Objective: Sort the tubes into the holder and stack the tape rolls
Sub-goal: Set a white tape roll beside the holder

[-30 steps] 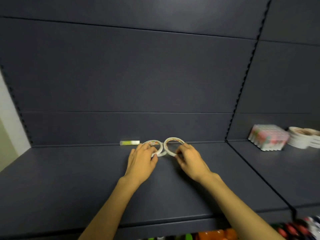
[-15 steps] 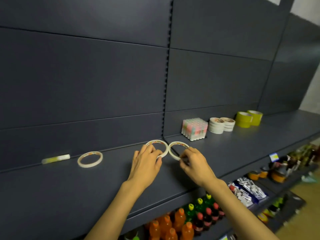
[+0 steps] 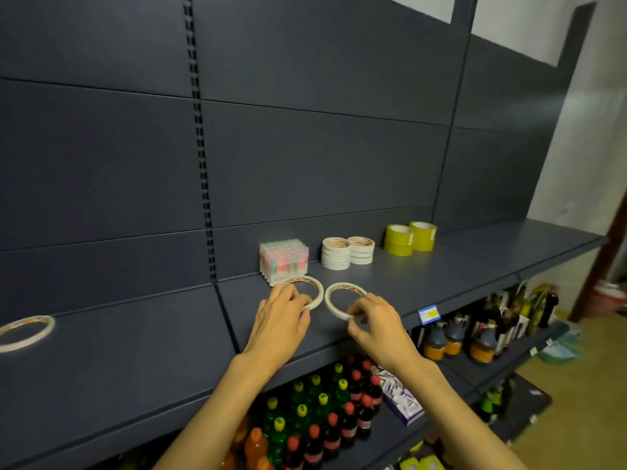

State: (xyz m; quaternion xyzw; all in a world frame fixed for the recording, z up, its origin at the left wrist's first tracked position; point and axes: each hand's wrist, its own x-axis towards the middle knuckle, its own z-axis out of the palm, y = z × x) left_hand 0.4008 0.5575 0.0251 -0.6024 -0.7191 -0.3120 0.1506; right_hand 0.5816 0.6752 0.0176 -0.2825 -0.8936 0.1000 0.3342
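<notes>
Head view: at frame centre the left hand (image 3: pixel 280 322) pinches a thin white tape roll (image 3: pixel 303 291) while the right hand (image 3: pixel 375 320) pinches a second tape roll (image 3: pixel 344 299), both over the dark shelf (image 3: pixel 441 266); just behind stands the tube holder (image 3: pixel 284 260), right of it stacked white rolls (image 3: pixel 347 251) and yellow tape rolls (image 3: pixel 410 237); a third loose roll (image 3: pixel 25 332) lies at far left

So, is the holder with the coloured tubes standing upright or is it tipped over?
Upright. The tube holder sits flat on the shelf, and the tubes' capped tops all face up in even rows, behind the roll in the left hand.
</notes>
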